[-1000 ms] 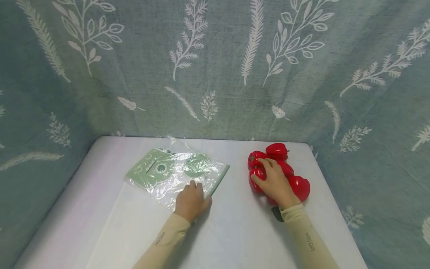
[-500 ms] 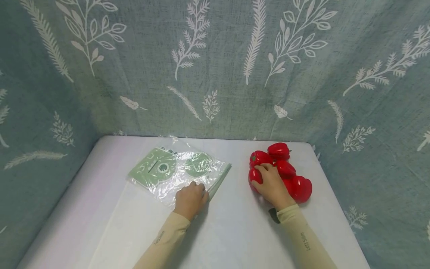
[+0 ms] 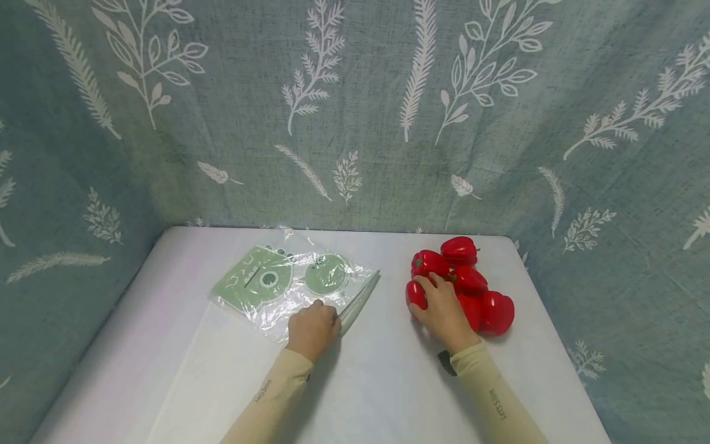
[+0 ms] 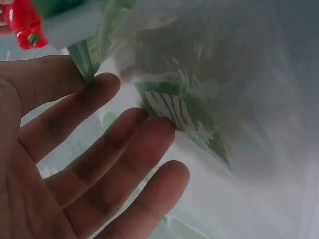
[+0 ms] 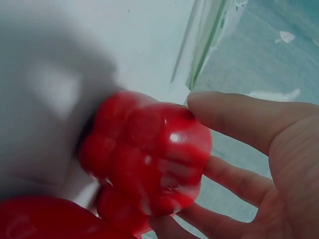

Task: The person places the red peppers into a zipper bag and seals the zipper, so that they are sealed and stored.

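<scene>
A clear zip bag (image 3: 327, 274) with green printed shapes lies flat on the left half of the white table. My left hand (image 3: 312, 330) pinches its green top edge between thumb and index finger, as the left wrist view shows; the other fingers stay loose. That edge stands parted into a narrow gap. On the right, my right hand (image 3: 446, 317) grips a red bell pepper (image 3: 414, 295) at the near left of a cluster. In the right wrist view, thumb and fingers curve round this glossy pepper (image 5: 149, 154), its lobed end showing.
Several more red bell peppers (image 3: 498, 312) sit close behind and to the right of my right hand, some touching. Bare white table (image 3: 383, 376) lies between the bag and the peppers. Patterned green curtains (image 3: 355, 123) rise behind and at both sides.
The right hand has drawn the bell pepper a little left, off the cluster. Under the left hand, the bag's top edge has parted, with the thumb now up against it.
</scene>
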The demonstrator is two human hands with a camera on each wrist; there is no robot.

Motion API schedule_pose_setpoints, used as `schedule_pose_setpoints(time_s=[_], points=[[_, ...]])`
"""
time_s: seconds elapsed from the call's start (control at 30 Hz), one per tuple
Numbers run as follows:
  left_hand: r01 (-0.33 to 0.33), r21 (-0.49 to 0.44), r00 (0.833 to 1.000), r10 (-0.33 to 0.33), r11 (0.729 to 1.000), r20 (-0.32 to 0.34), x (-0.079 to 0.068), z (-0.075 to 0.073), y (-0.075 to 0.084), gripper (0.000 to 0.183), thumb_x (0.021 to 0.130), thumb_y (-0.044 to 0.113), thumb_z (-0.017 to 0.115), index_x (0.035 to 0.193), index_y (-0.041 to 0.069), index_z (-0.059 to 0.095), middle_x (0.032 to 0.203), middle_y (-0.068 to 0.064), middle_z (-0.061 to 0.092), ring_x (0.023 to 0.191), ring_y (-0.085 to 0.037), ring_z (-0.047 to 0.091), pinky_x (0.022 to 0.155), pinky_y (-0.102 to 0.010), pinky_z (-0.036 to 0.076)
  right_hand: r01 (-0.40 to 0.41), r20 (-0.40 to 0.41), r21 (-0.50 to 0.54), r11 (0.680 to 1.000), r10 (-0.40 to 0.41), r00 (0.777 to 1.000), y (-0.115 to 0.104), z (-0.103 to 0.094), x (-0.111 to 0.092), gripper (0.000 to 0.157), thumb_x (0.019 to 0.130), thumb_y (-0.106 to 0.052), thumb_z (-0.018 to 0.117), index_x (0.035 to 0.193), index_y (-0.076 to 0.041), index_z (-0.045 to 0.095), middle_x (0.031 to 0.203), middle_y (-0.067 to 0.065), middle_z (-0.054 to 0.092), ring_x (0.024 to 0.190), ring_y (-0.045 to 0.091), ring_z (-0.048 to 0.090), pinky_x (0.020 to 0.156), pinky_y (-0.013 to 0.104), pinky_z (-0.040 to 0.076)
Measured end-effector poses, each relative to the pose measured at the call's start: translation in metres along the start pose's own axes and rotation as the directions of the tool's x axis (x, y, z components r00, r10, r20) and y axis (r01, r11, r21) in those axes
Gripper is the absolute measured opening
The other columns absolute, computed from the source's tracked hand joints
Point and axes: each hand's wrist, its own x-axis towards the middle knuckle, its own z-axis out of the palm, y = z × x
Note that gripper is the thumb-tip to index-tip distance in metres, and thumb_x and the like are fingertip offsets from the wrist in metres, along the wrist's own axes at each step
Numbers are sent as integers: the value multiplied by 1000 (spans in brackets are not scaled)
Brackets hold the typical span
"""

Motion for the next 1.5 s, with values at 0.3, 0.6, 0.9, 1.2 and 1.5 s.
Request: schedule_pose_setpoints(time_s=[0.3, 0.6, 0.9, 1.2, 1.5], points=[[58, -185, 991, -34, 981, 128, -1, -2, -4, 8, 85, 17, 75, 77, 13, 76, 63, -2, 66, 51, -20, 57, 45, -37, 48, 5, -4, 0, 1000, -5, 1000, 1, 5, 0, 88, 73, -22, 90, 150, -13, 47, 152, 22, 40, 134, 47, 42, 90, 64, 52], [77, -329, 988, -29, 941, 149, 0, -11, -4, 7, 82, 5, 70, 86, 4, 76, 66, 0, 66, 58, -18, 60, 55, -34, 51, -34, -9, 80, 996, 34, 999, -1, 8, -3, 90, 74, -23, 90, 151, -18, 45, 150, 24, 39, 135, 46, 40, 89, 64, 53], [41, -316, 998, -55, 948, -36, 6, -14, -4, 17, 78, -5, 69, 91, 1, 78, 70, -5, 69, 64, -22, 65, 60, -39, 54, -127, -19, 325, 937, 141, 990, 3, 11, -3, 85, 79, -30, 87, 152, -23, 43, 147, 14, 45, 131, 39, 46, 90, 60, 54], [104, -361, 993, -115, 927, -11, 13, -14, -5, 15, 84, 5, 73, 97, 5, 79, 73, -3, 72, 70, -23, 69, 64, -41, 57, -205, 133, 780, 591, 163, 978, -11, 24, -7, 75, 86, -39, 80, 150, -24, 44, 152, 12, 45, 134, 37, 49, 101, 52, 51], [195, -391, 981, -174, 900, 88, 14, -11, -6, 19, 88, 11, 71, 105, 5, 78, 78, -2, 73, 77, -22, 70, 72, -40, 57, -200, 176, 892, 405, 97, 980, -39, 43, -9, 68, 92, -37, 74, 150, -18, 43, 147, 15, 53, 132, 33, 53, 103, 47, 49]])
